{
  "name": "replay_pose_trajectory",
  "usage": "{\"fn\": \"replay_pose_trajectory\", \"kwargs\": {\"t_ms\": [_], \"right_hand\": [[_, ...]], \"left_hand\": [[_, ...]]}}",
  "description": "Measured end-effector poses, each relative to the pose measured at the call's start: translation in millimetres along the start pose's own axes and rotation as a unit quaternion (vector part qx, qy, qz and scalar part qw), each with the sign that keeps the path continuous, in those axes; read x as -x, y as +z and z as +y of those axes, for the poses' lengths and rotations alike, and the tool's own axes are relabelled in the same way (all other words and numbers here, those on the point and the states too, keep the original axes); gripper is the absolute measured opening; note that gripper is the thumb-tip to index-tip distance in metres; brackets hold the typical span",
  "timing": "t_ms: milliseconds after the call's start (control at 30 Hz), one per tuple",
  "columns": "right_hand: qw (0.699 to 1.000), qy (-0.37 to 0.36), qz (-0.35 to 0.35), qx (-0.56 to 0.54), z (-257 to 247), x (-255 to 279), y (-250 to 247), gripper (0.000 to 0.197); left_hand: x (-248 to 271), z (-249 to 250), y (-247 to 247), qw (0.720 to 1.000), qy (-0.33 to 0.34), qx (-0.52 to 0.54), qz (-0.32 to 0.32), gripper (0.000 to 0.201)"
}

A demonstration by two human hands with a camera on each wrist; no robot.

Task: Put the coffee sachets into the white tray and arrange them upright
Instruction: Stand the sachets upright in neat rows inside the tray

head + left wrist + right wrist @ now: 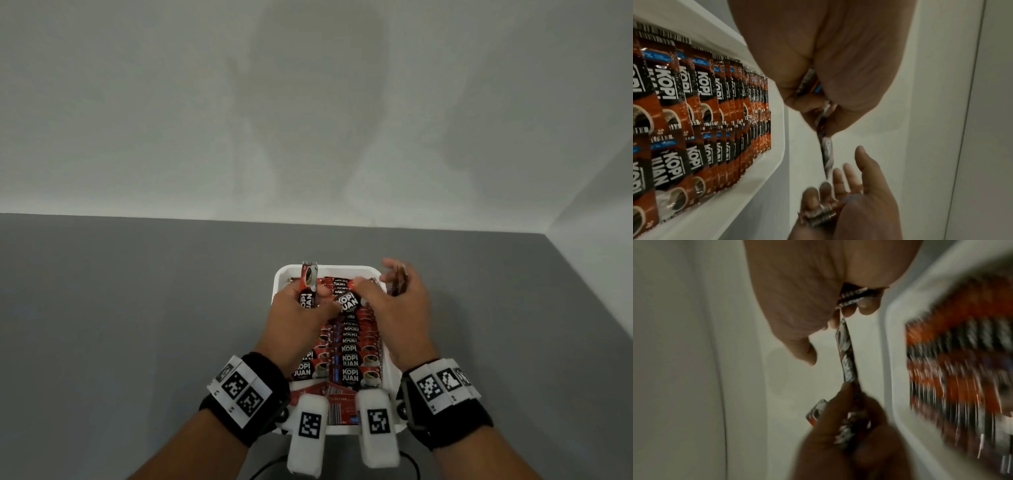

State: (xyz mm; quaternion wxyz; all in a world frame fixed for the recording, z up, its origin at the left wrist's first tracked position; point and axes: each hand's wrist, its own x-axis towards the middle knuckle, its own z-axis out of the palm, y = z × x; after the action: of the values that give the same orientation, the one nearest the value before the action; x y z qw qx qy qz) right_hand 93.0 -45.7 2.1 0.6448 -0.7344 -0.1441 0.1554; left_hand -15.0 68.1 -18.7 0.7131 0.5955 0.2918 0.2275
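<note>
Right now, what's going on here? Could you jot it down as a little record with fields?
Surface: grey table
Tray: white tray, nearly full of upright coffee sachets
Left hand: grips one sachet above the tray
Right hand: holds a few sachets, fingers partly spread
Wrists: black bands with printed markers

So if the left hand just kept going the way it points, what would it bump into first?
Probably the far wall of the tray. The left hand, holding a sachet, points away over the packed rows; depth is hard to judge.
</note>
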Motion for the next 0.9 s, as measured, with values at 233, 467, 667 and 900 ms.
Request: {"fn": "replay_pose_trajectory", "kwargs": {"t_ms": [233, 467, 667, 900], "right_hand": [[0.870, -0.228, -0.247, 0.360, 9.8, 5.1, -7.8, 0.056], [0.887, -0.179, -0.245, 0.349, 16.8, 4.3, 10.3, 0.012], [0.984, 0.006, -0.159, 0.077, 8.1, -12.4, 4.0, 0.009], [0.981, 0.071, -0.176, 0.043, 20.3, -14.6, -7.3, 0.022]], "left_hand": [[-11.4, 12.5, -16.2, 0.990, -0.066, -0.019, -0.121, 0.019], [-8.1, 11.0, -12.4, 0.985, -0.154, 0.028, -0.074, 0.020], [-5.9, 16.9, -17.7, 0.984, -0.135, -0.028, -0.112, 0.024], [-11.3, 11.3, -25.3, 0.997, -0.075, 0.020, -0.018, 0.025]]}}
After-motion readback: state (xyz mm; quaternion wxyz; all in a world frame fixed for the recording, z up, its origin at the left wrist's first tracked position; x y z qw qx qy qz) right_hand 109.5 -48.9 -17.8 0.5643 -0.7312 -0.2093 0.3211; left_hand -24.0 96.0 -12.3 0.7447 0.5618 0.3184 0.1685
